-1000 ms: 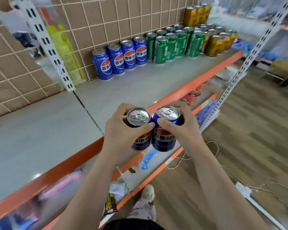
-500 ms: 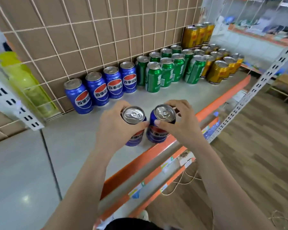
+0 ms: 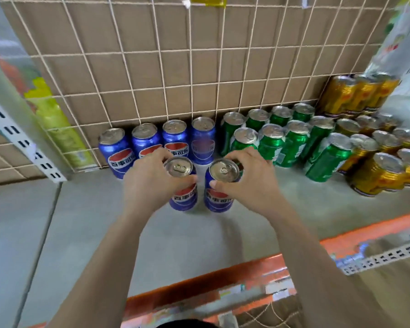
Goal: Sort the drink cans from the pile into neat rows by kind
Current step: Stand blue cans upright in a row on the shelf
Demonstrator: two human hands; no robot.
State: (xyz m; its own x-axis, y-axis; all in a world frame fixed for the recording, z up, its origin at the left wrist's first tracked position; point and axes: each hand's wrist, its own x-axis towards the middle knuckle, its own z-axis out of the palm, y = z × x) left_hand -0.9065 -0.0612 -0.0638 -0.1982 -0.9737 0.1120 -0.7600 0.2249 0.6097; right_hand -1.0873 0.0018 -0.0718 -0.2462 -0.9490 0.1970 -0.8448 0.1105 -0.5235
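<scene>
My left hand grips a blue cola can around its top; my right hand grips a second blue cola can the same way. Both cans stand upright, side by side with a small gap, low over or on the grey shelf; contact is unclear. Just behind them a row of several blue cola cans lines the back grid. To the right stand two rows of green cans, then gold cans.
A wire grid over brown board backs the shelf. An orange front lip runs along the near edge. A white slotted upright and a yellow-green packet stand at the left. More gold cans are stacked at the back right.
Both hands have carried the two blue cans from off the shelf's front edge, forward and down, to just in front of the blue row. The cans have drawn slightly apart.
</scene>
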